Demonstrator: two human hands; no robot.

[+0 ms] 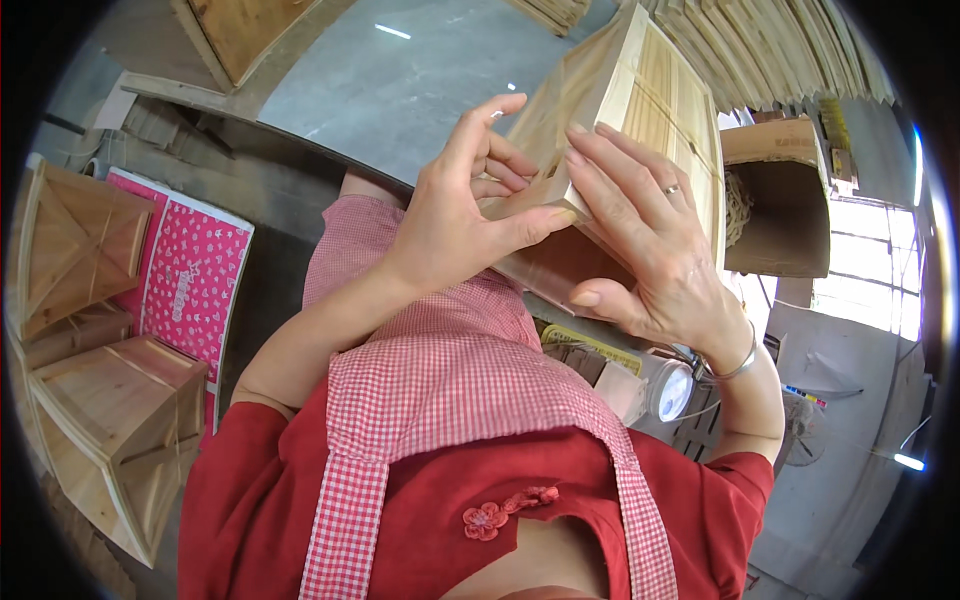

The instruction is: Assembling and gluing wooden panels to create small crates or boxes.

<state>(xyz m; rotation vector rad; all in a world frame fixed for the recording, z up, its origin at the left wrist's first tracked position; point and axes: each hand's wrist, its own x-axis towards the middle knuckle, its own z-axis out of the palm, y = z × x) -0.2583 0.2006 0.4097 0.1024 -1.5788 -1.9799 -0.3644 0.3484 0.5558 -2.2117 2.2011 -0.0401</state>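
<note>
A pale wooden box point(655, 95) with a slatted panel leans in front of me, its near corner between my hands. My left hand point(460, 195) has its thumb against that corner and its middle fingers curled at the box's side, with the index finger raised. A small whitish bit shows on that index finger. Along the corner and rim lies my right hand point(645, 225), fingers stretched out and thumb apart; it wears a ring and a bracelet. Part of the box's near corner is hidden by the fingers.
A grey worktop point(340, 85) stretches ahead. Stacked wooden slats point(770, 50) stand far right, above an open cardboard carton point(780, 200). A clear plastic tub point(670, 388) sits below my right arm. At left are wooden crates point(120, 390) and a pink patterned board point(190, 275).
</note>
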